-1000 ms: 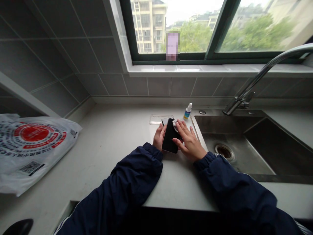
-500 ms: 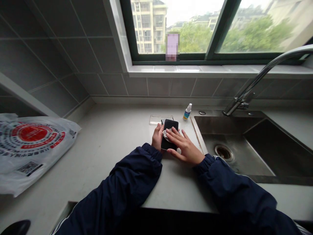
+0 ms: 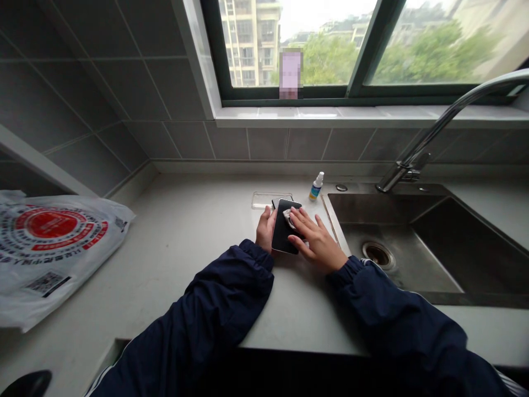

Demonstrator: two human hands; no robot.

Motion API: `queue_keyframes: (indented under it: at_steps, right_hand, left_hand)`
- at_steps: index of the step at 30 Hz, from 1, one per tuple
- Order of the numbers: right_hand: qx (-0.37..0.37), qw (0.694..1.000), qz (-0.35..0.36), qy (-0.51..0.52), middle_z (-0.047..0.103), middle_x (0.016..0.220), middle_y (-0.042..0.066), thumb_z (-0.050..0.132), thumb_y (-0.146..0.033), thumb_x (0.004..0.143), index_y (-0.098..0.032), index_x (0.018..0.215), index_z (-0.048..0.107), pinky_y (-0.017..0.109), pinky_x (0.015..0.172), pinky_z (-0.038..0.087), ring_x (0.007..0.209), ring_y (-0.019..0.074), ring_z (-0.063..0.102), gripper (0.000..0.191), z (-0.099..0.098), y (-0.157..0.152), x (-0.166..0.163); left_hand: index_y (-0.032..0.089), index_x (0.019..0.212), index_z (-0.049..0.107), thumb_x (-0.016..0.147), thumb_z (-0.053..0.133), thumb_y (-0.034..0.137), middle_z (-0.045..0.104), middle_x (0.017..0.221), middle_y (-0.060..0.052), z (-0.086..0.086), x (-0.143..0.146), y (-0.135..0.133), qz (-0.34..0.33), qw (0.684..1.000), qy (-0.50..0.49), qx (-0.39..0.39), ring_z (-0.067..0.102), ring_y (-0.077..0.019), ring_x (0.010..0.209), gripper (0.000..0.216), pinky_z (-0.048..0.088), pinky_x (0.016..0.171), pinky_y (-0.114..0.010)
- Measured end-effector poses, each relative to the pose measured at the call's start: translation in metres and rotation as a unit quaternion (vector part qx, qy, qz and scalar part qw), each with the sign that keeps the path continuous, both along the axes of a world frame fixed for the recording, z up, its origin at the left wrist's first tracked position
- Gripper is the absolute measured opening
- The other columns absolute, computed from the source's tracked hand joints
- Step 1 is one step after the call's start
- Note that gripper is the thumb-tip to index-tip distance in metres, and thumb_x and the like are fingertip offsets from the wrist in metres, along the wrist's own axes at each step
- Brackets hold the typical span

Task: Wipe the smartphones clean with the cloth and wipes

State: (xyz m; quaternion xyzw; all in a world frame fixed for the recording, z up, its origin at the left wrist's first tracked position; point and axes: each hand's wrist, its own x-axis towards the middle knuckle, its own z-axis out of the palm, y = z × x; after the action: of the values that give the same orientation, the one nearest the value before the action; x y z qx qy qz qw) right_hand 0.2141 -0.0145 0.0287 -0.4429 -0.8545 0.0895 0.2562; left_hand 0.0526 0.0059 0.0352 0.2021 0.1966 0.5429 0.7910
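A black phone (image 3: 282, 234) lies tilted on the pale counter (image 3: 198, 237) just left of the sink. My left hand (image 3: 265, 230) grips its left edge, fingers curled round it. My right hand (image 3: 314, 241) lies over the screen with fingers stretched out, pressing a small white cloth (image 3: 288, 216) against the glass. A clear phone case (image 3: 264, 199) rests flat on the counter just behind the phone. A small white spray bottle (image 3: 316, 187) with a blue label stands upright to the right of the case.
A steel sink (image 3: 413, 242) with a drain sits to the right, and a curved tap (image 3: 446, 118) arches over it. A white plastic bag with red print (image 3: 53, 242) lies at the far left. Grey tiled walls and a window ledge (image 3: 351, 114) close off the back.
My right hand and the cloth slid left across the screen, then back toward its upper part. The phone shifted a little in my left hand's grip.
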Motion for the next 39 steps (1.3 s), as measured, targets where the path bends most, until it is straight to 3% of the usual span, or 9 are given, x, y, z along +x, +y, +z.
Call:
queue_keyframes:
  at_steps: [6, 12, 15, 22, 25, 29, 32, 35, 39]
  right_hand:
    - [0.001, 0.996, -0.086, 0.013, 0.019, 0.169, 0.012, 0.041, -0.048, 0.104, -0.025, 0.164, 0.016, 0.07, 0.12, 0.022, 0.157, 0.034, 0.015, 0.069, -0.007, 0.005, 0.002]
    - [0.01, 0.99, -0.121, 0.068, 0.024, 0.168, 0.015, 0.042, -0.047, 0.104, -0.019, 0.156, 0.04, 0.058, 0.122, 0.03, 0.155, 0.0325, 0.024, 0.06, -0.006, 0.007, 0.004]
    - [0.043, 0.99, -0.092, 0.097, 0.025, 0.168, 0.012, 0.047, -0.041, 0.103, -0.021, 0.147, 0.054, 0.053, 0.123, 0.032, 0.154, 0.0305, 0.028, 0.049, -0.004, 0.005, 0.004]
    - [0.035, 0.995, 0.081, 0.037, 0.029, 0.167, 0.013, 0.056, -0.036, 0.1, -0.022, 0.137, 0.064, 0.061, 0.122, 0.025, 0.155, 0.0336, 0.022, 0.04, 0.002, -0.009, -0.005]
    - [0.032, 0.999, 0.022, 0.031, 0.026, 0.168, 0.012, 0.054, -0.037, 0.101, -0.025, 0.138, 0.063, 0.066, 0.12, 0.025, 0.156, 0.0362, 0.018, 0.041, 0.001, -0.006, -0.004]
    - [0.038, 0.992, -0.109, 0.048, 0.021, 0.169, 0.013, 0.048, -0.04, 0.103, -0.023, 0.142, 0.06, 0.069, 0.119, 0.026, 0.156, 0.0391, 0.017, 0.044, -0.004, 0.004, 0.005]
    - [0.049, 0.988, -0.134, 0.065, 0.021, 0.169, 0.012, 0.049, -0.039, 0.102, -0.023, 0.141, 0.061, 0.069, 0.118, 0.028, 0.156, 0.0389, 0.017, 0.044, -0.005, 0.008, 0.008]
    - [0.052, 0.993, -0.086, 0.064, 0.021, 0.169, 0.011, 0.052, -0.039, 0.101, -0.024, 0.137, 0.063, 0.07, 0.118, 0.027, 0.156, 0.0382, 0.016, 0.041, -0.002, 0.003, 0.005]
    - [0.032, 0.998, 0.058, 0.022, 0.02, 0.169, 0.01, 0.055, -0.04, 0.1, -0.027, 0.136, 0.065, 0.068, 0.12, 0.021, 0.157, 0.036, 0.011, 0.04, 0.004, -0.008, -0.002]
  left_hand:
    - [0.017, 0.139, 0.057, 0.098, 0.039, 0.059, 0.069, 0.123, -0.014, -0.007, -0.001, -0.001, -0.052, 0.998, 0.006, 0.031, 0.067, -0.0321, 0.115, 0.061, 0.05, 0.105, -0.049]
    - [0.022, 0.146, 0.049, 0.1, 0.035, 0.058, 0.068, 0.124, -0.013, -0.003, -0.007, -0.002, -0.093, 0.995, 0.015, 0.009, 0.071, -0.0299, 0.1, 0.06, 0.058, 0.089, -0.051]
    - [0.021, 0.145, 0.049, 0.098, 0.037, 0.06, 0.068, 0.124, -0.014, -0.002, -0.007, -0.002, -0.09, 0.996, 0.016, 0.005, 0.072, -0.03, 0.099, 0.062, 0.058, 0.088, -0.051]
    - [0.012, 0.138, 0.054, 0.095, 0.042, 0.063, 0.069, 0.121, -0.019, -0.009, -0.001, 0.002, -0.043, 0.999, 0.007, 0.01, 0.069, -0.0336, 0.109, 0.068, 0.054, 0.095, -0.048]
    - [0.012, 0.139, 0.054, 0.095, 0.042, 0.063, 0.07, 0.118, -0.018, -0.01, -0.002, 0.002, -0.03, 0.999, -0.003, 0.013, 0.07, -0.0312, 0.106, 0.068, 0.055, 0.093, -0.045]
    - [0.018, 0.143, 0.05, 0.095, 0.038, 0.064, 0.071, 0.115, -0.014, -0.008, -0.006, 0.001, -0.095, 0.995, 0.015, 0.02, 0.071, -0.0312, 0.1, 0.067, 0.058, 0.087, -0.048]
    - [0.02, 0.145, 0.048, 0.096, 0.037, 0.061, 0.071, 0.115, -0.013, -0.007, -0.009, 0.001, -0.116, 0.993, 0.024, 0.016, 0.072, -0.0309, 0.098, 0.065, 0.059, 0.085, -0.049]
    - [0.018, 0.145, 0.049, 0.095, 0.043, 0.061, 0.07, 0.118, -0.015, -0.009, -0.007, 0.002, -0.096, 0.995, 0.011, 0.03, 0.071, -0.0319, 0.102, 0.066, 0.058, 0.088, -0.049]
    - [0.012, 0.14, 0.053, 0.095, 0.043, 0.06, 0.07, 0.12, -0.018, -0.011, -0.001, 0.002, -0.035, 0.999, -0.005, 0.033, 0.071, -0.0326, 0.106, 0.066, 0.055, 0.093, -0.047]
